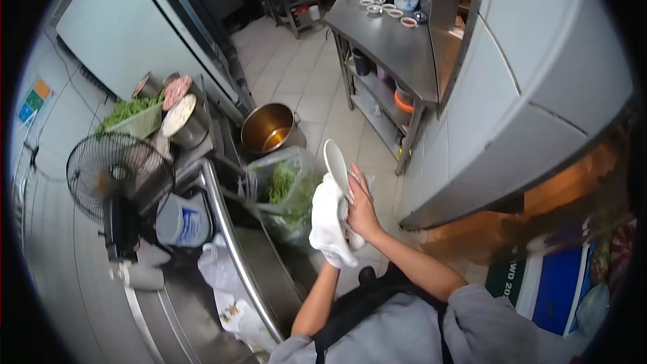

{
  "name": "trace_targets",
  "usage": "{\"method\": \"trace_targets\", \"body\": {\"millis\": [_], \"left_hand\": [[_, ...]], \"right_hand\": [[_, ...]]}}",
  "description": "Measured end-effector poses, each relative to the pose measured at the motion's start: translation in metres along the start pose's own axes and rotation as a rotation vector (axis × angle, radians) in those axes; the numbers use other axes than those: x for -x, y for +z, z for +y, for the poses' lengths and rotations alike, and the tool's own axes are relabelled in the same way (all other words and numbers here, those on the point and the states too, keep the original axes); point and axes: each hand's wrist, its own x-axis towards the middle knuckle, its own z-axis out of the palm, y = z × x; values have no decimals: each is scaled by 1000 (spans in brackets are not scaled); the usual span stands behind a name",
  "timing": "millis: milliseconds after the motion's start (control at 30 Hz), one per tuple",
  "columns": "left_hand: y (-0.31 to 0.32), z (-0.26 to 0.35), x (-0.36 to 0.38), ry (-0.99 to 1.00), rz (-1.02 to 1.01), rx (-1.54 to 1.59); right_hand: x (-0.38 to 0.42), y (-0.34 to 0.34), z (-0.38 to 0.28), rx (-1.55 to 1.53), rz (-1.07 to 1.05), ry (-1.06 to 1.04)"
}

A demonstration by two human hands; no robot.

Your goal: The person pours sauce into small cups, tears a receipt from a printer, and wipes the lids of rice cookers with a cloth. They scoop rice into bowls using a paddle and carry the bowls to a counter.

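Observation:
In the middle of the head view a white dish or spoon-shaped piece (336,163) stands up on edge between my hands. My right hand (362,210) is closed around its lower right side. A white cloth (327,219) is bunched against the left side of the piece. My left hand (331,256) is under the cloth, which hides nearly all of its fingers. Below and left of the cloth is a clear plastic bag with green leaves (283,182).
A large steel pot with brown liquid (273,129) stands on the floor ahead. At left are a black fan (120,174), a white bucket (183,221) and a metal sink edge (232,243). A steel table (404,44) with small bowls stands ahead right.

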Motion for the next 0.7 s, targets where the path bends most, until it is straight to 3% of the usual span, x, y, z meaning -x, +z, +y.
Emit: {"method": "trace_targets", "body": {"millis": [100,133,200,233,267,300,333,367,433,467,500,567,633,700], "left_hand": [[11,-15,-43,147,99,-222],[14,-18,-61,185,154,-256],[19,-27,-105,230,244,-223],[21,-26,-128,250,248,-42],[22,-23,-150,245,285,-156],[8,-51,-180,161,273,54],[-7,-82,-201,164,166,398],[14,-26,-217,-170,76,664],[25,-29,-250,-373,145,741],[34,-39,-264,-487,185,665],[33,-60,-279,-558,224,645],[22,-102,-296,-616,31,557],[22,-139,-326,-715,-158,445],[52,-155,-358,-875,-320,354]], "right_hand": [[-58,19,43,-288,-89,348],[-69,23,66,-80,-70,89],[-113,22,84,-221,-120,188],[-136,19,89,-365,-187,290],[-163,11,96,-254,-357,298],[-203,-2,97,-135,-506,293],[-228,-8,100,-295,-482,458],[-242,-8,108,-464,-448,630],[-257,4,150,-1041,-361,965],[-261,9,177,-1132,-360,1009],[-255,14,209,-1115,-365,1027],[-228,21,275,-937,-356,1060],[-188,22,349,-637,-351,1064],[-123,23,427,-280,-395,941]]}}
